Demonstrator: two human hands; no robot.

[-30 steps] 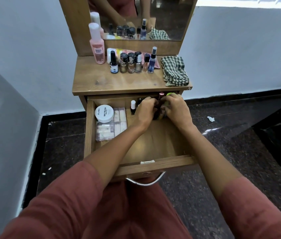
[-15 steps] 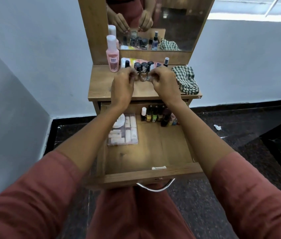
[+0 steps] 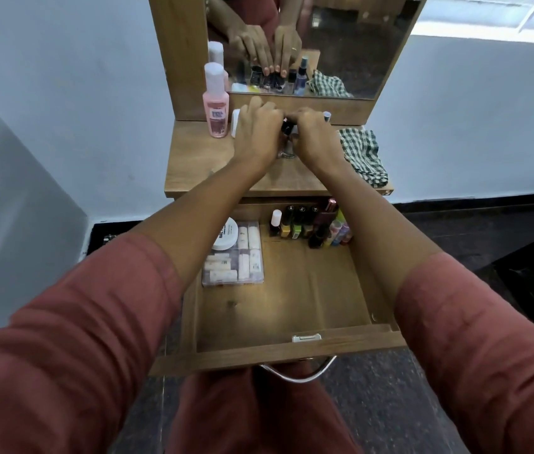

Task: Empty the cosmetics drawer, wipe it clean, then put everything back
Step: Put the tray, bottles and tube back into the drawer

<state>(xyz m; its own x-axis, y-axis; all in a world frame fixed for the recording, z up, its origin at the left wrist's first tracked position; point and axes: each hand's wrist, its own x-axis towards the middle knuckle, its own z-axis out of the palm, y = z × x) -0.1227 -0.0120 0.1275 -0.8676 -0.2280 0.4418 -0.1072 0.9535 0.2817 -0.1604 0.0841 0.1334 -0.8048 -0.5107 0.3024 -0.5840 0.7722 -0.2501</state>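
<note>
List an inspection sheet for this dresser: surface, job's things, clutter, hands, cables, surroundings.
Surface: wooden top, bare at front left.
Job's things: drawer open, holding a clear case, a white jar and a back row of small bottles; pink bottle, more bottles and checked cloth on the top.
Clutter: nothing seen.
Hands: left hand and right hand side by side over the top, fingers curled round bottles.
Cables: nothing seen.
Surroundings: mirror, white wall, dark floor.
</note>
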